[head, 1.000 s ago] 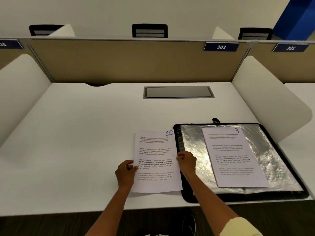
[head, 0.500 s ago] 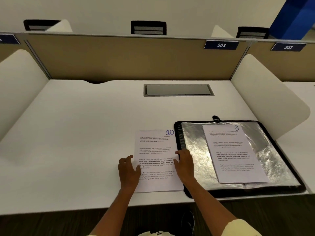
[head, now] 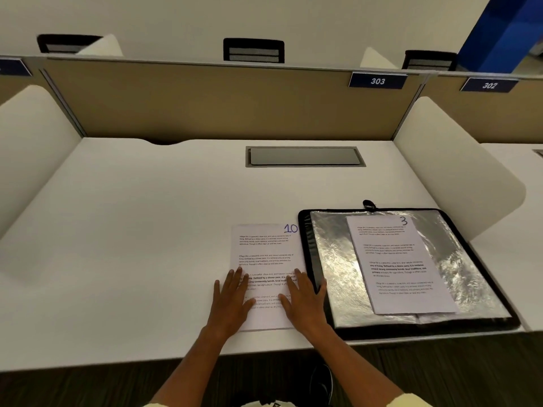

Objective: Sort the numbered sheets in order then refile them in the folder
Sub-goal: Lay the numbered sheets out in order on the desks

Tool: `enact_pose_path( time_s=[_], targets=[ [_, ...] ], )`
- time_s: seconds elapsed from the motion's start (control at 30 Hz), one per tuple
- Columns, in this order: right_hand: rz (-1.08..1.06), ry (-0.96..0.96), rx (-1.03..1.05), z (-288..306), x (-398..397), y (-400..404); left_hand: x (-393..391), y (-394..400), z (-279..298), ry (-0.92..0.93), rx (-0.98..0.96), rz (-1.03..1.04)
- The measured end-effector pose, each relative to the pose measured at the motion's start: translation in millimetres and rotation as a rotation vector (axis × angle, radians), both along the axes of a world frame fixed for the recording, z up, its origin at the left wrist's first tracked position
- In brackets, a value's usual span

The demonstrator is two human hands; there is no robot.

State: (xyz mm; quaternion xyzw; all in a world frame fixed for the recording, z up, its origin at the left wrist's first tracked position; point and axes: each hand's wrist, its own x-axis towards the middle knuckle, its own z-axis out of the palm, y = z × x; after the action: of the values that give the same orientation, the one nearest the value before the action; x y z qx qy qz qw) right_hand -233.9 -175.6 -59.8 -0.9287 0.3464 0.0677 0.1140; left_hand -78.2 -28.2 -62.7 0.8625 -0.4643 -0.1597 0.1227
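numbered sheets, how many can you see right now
2. Sheet 10 lies on the desk under both flat hands, left of the folder. Sheet 3 lies on the open folder. More may be stacked beneath.

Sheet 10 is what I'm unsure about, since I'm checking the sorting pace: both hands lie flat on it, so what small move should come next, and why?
Probably lift the right hand and reach for sheet 3 on the open folder. Sheet 10 already lies flat on the desk beside the folder, pressed by the left hand too, so it seems placed; sheet 3 is the only other numbered sheet showing, still unsorted.
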Motion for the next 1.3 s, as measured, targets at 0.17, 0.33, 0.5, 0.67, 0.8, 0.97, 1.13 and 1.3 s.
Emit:
enact_pose_path(
  time_s=[0.17,0.33,0.5,0.67,0.8,0.97,1.13,1.3],
  targets=[
    [0.010,0.006,0.036,13.0,1.3,0.2,2.3,2.8,-0.7,0.005,-0.014,0.001],
    [-0.081,-0.180,-0.006,24.5,1.3,-1.4,0.3,-3.5,7.0,0.001,-0.060,0.002],
    [-0.234,-0.269,-0.031,34.9,-16.8,-20.2,-14.4,-25.2,15.2,0.027,-0.128,-0.047],
    [-0.366,-0.251,-0.058,38.4,-50.9,-49.4,-41.5,-51.5,23.7,0.022,-0.126,-0.124],
    [-0.447,-0.238,-0.041,38.8,-79.3,-74.6,-71.6,-75.2,30.6,0.049,-0.154,-0.163],
    [-0.552,-0.288,-0.008,43.1,-116.7,-115.7,-108.0,-116.6,37.9,0.068,-0.135,-0.205],
    [-0.659,-0.337,0.029,47.5,-161.0,-163.1,-147.3,-160.1,43.6,0.098,-0.149,-0.229],
    [-0.770,-0.325,0.098,47.7,-199.0,-208.5,-180.3,-194.7,39.9,0.097,-0.068,-0.242]
  ],
)
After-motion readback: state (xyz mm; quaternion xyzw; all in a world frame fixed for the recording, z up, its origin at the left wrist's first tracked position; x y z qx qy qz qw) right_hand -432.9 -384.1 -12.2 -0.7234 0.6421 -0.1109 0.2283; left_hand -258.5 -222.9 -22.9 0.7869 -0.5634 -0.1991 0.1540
